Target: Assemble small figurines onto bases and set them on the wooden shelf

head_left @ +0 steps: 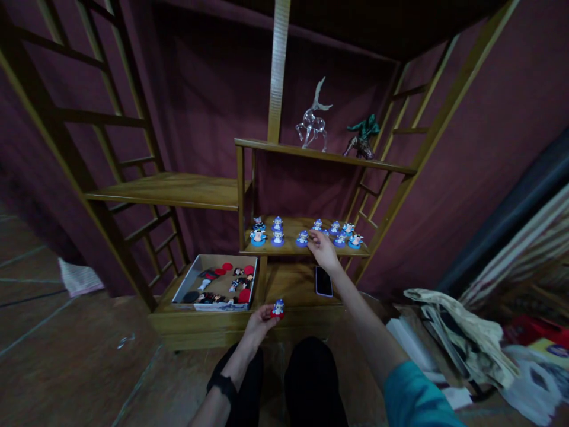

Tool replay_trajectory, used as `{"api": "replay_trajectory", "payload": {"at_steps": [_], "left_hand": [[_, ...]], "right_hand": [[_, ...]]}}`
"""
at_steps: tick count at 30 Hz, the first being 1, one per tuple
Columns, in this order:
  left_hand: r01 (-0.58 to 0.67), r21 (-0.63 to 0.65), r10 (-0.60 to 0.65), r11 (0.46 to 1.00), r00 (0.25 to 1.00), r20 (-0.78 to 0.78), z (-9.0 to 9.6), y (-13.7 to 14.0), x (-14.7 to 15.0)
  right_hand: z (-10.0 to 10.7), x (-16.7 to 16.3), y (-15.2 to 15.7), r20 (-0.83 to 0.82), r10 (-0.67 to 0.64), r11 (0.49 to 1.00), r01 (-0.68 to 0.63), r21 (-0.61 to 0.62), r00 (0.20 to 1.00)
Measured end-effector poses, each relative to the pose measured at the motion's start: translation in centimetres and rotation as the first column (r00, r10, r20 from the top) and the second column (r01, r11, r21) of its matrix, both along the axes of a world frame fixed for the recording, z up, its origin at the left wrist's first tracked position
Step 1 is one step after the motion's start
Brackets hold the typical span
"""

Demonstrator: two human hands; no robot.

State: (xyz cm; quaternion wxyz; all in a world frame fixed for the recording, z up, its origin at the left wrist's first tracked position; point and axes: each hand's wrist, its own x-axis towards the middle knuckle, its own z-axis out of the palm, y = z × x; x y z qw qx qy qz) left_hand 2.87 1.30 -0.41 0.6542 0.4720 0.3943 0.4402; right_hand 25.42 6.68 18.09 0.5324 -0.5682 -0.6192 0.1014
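Note:
In my left hand point(259, 323), closed in a pinch, is a small blue-and-white figurine point(278, 307) on a red round base. It is held upright in front of the low cabinet edge. My right hand point(323, 249) reaches to the small shelf, fingers closed at the right side of a purple-based figurine point(302, 238). The hand partly covers another figurine behind it. Two rows of similar figurines stand on this shelf, among them a purple one point(278, 238) and a blue-based one point(258, 238) to the left, and another blue-based one point(355, 241) at the right end.
An open cardboard box point(182, 290) with dark-haired figures and red discs sits on the lower left board. A phone point(323, 281) lies below the small shelf. Above stand a clear deer ornament point(313, 126) and a green-brown statue point(364, 137). Bags and cloth point(462, 332) lie at right.

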Motion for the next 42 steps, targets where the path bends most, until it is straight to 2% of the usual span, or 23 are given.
{"api": "replay_trajectory", "payload": {"at_steps": [4,10,17,20,26,35,39,42], "left_hand": [[-0.001,-0.005,0.001,1.000,1.000,0.000,-0.5,0.3,0.0],[-0.025,-0.018,0.025,1.000,1.000,-0.003,-1.3,0.8,-0.1],[-0.020,-0.001,0.020,1.000,1.000,0.011,0.2,0.0,-0.2],[-0.023,-0.023,0.023,0.999,1.000,0.012,0.7,-0.3,-0.2],[-0.014,-0.023,0.014,1.000,1.000,0.012,0.9,-0.3,-0.3],[-0.027,-0.038,0.029,0.999,0.999,0.040,1.4,-0.7,-0.4],[-0.018,-0.046,0.021,0.999,0.998,0.060,1.0,-0.4,-0.4],[-0.028,-0.061,0.033,0.998,0.997,0.075,0.6,-0.2,-0.3]], "right_hand": [[-0.4,0.1,2.7,0.007,0.079,0.990,-0.077,-0.115,0.997],[0.1,0.7,3.7,0.036,0.148,0.963,-0.136,-0.234,0.988],[1.8,1.3,4.3,0.107,0.271,0.891,-0.207,-0.404,0.957],[2.4,1.5,4.6,0.155,0.307,0.873,-0.214,-0.438,0.939],[3.0,1.9,4.9,0.241,0.299,0.869,-0.159,-0.468,0.923],[3.0,2.0,5.6,0.175,0.316,0.829,-0.181,-0.529,0.932],[3.9,1.8,5.5,0.132,0.354,0.772,-0.209,-0.600,0.926],[5.0,1.3,5.4,0.199,0.394,0.741,-0.182,-0.646,0.897]]}}
